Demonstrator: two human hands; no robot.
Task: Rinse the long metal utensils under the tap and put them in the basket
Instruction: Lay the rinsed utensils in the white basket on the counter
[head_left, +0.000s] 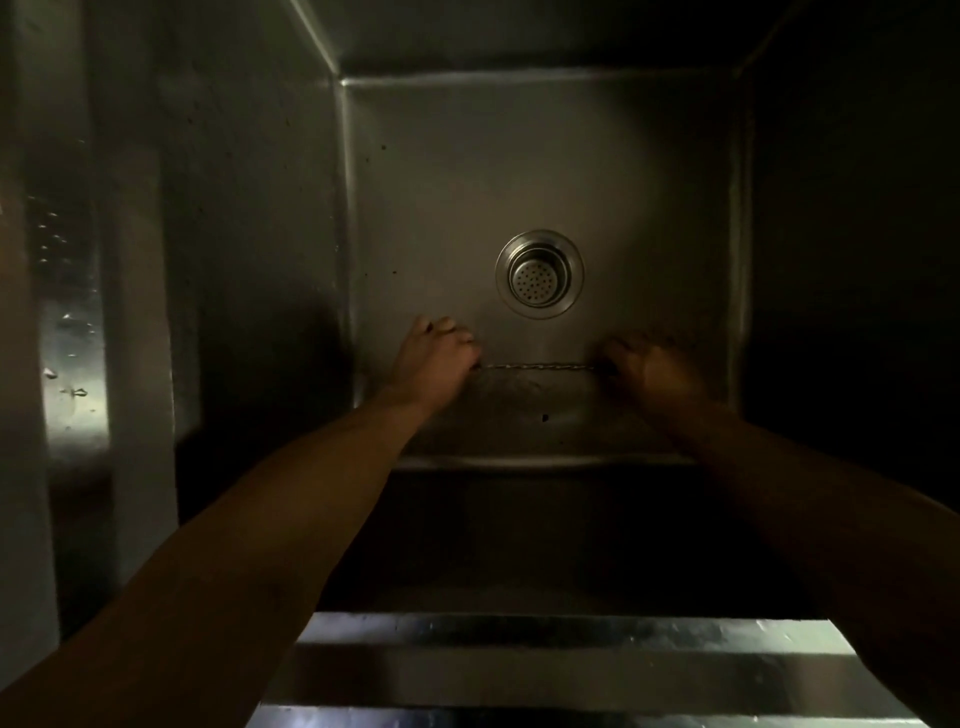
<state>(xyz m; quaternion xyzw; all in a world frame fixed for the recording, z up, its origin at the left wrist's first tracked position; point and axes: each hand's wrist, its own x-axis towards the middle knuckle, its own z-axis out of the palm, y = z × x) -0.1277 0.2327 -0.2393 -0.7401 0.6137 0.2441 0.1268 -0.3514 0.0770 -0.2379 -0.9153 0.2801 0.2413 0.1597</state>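
Observation:
A thin, twisted metal utensil (537, 367) lies level just above the floor of a deep steel sink (467, 171), near its front wall. My left hand (436, 361) grips its left end with curled fingers. The utensil's right end sits in the curled fingers of my right hand (649, 369), which is blurred and in shadow. Both forearms reach down into the sink. No tap, running water or basket is in view.
A round drain strainer (539, 274) sits in the sink floor just behind the utensil. A wet steel ledge with water drops (72, 338) runs along the left. The sink's shiny front rim (545, 654) is below. The right side is very dark.

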